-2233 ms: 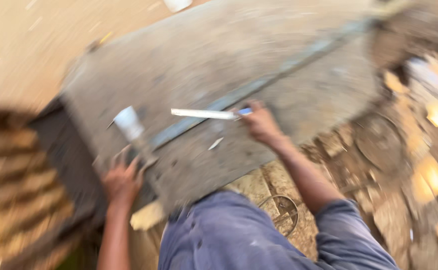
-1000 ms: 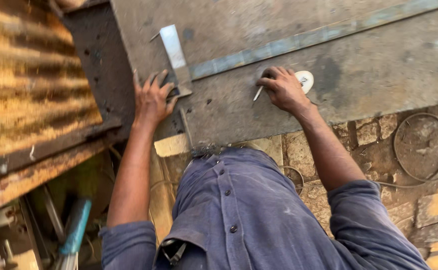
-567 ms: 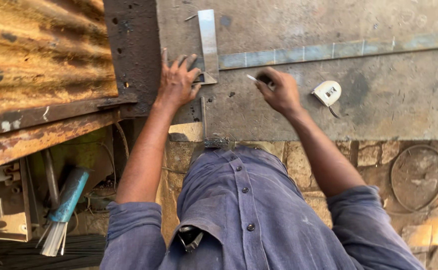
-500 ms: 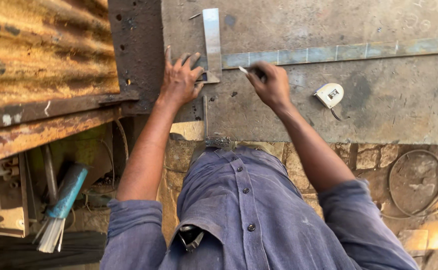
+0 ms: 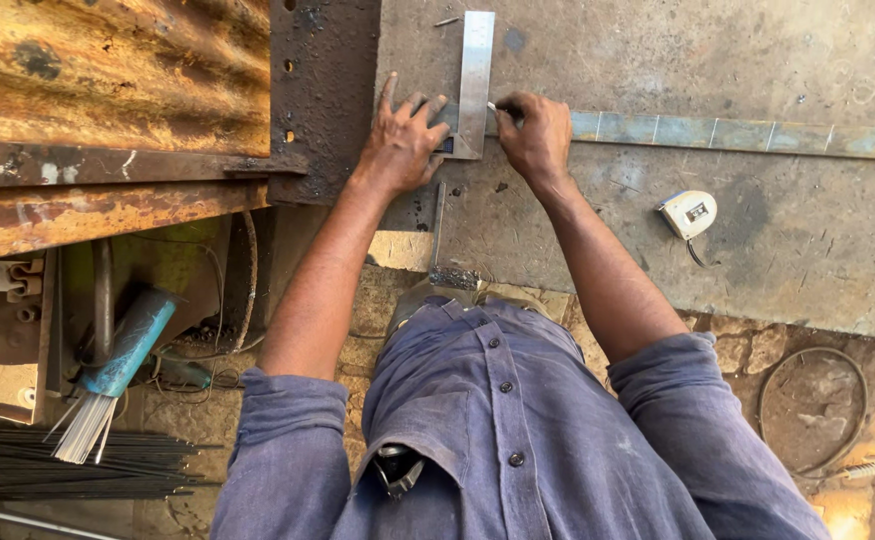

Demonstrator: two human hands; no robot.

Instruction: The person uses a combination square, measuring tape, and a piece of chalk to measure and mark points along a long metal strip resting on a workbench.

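Observation:
A steel try square [image 5: 477,70] lies on a grey metal work table [image 5: 658,40], its blade running away from me. My left hand [image 5: 402,140] presses flat on the square's stock, fingers spread. My right hand [image 5: 536,135] is closed around a small whitish marker, its tip touching the square's blade edge where a long flat steel bar [image 5: 748,135] begins. The bar runs to the right across the table.
A white tape measure [image 5: 688,213] lies on the table right of my forearm. Rusty corrugated sheet [image 5: 108,70] is at left. Below it are a blue tube of welding rods [image 5: 123,350] and a bundle of thin rods [image 5: 68,470]. A wire loop [image 5: 813,410] lies on the stone floor.
My right hand has moved left along the bar up to the square's blade. My left hand stays on the square. The view has steadied and tilted closer over the table.

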